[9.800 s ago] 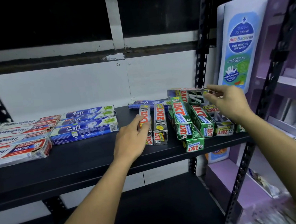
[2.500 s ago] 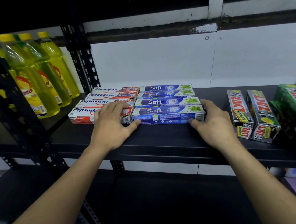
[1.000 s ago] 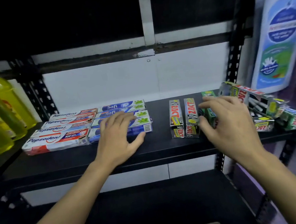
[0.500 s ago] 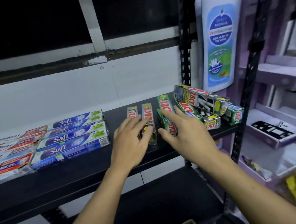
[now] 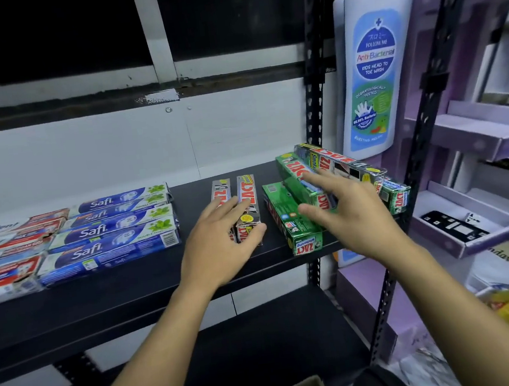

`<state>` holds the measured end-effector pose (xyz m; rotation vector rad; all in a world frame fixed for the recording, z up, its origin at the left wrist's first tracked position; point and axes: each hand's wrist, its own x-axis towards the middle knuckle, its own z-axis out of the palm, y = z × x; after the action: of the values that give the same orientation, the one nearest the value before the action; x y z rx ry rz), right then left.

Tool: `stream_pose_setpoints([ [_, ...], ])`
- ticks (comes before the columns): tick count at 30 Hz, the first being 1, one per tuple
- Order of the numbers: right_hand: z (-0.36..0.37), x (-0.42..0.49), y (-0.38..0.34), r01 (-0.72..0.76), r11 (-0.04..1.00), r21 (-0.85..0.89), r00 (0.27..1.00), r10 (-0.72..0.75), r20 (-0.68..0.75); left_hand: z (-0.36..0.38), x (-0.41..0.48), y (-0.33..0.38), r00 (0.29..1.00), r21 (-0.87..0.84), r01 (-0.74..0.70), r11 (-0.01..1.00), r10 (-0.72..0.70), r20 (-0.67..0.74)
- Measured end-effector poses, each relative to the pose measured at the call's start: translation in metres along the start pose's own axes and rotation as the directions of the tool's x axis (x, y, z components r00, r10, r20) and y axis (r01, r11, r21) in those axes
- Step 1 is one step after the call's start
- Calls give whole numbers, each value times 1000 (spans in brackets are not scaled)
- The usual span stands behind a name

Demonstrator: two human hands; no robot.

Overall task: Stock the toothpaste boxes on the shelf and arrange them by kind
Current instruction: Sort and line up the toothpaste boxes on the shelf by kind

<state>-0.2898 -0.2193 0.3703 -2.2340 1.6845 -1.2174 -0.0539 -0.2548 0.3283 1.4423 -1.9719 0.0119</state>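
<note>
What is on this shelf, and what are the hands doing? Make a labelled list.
Place: black shelf
Far left: Pepsodent boxes, stacked
Next: Safi boxes, stacked
Middle: silver Zact boxes, two, side by side
Right: green Zact boxes, messy pile
Left hand: on silver Zact boxes
Right hand: spread over green Zact boxes

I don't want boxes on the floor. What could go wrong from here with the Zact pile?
The front green Zact box ends right at the shelf edge; a nudge from the right hand could tip it off. The topmost Zact box lies tilted on the other green boxes, so shifting those may send it sliding.
</note>
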Motion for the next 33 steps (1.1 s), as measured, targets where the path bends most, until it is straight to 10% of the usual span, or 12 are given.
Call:
stream_pose_setpoints([
  [24,37,93,1,-43,965,-258,979,92,184,1,-3,1,999,-7,29,1000,-29,-27],
  [33,56,127,-1,111,795,-596,977,22,210,2,-3,1,999,-14,41,999,-41,-30],
])
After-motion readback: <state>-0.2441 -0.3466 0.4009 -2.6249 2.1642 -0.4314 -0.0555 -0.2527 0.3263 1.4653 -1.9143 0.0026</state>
